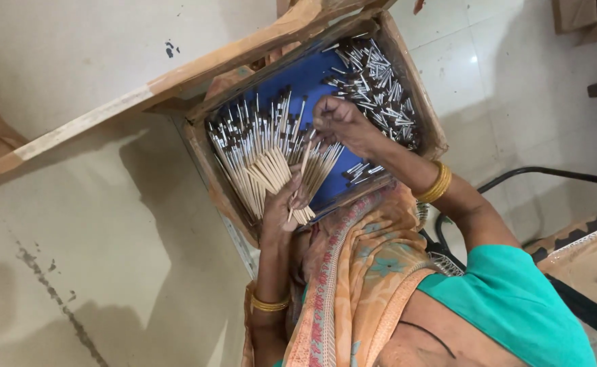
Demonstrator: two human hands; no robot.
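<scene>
Wooden brush handles (271, 173), pale and slender, lie fanned in a bundle across the blue-lined wooden tray (417, 112), their dark ferruled tips pointing up and away toward the tray's far-left wall and their bare ends gathered toward the person. The left hand (281, 207) grips those near ends, fingers closed around the bundle. The right hand (339, 122) sits just beyond, above the fan's right edge, with fingers pinched together on a single handle (305, 158) whose long axis runs from that pinch down toward the left hand, roughly parallel with the rest. So the right hand is the nearer one to the loose heap of short metal ferrules (376, 85), which lies just to its right in the tray's far corner. Gold bangles (436, 183) ring both wrists; an orange patterned cloth drapes below.
</scene>
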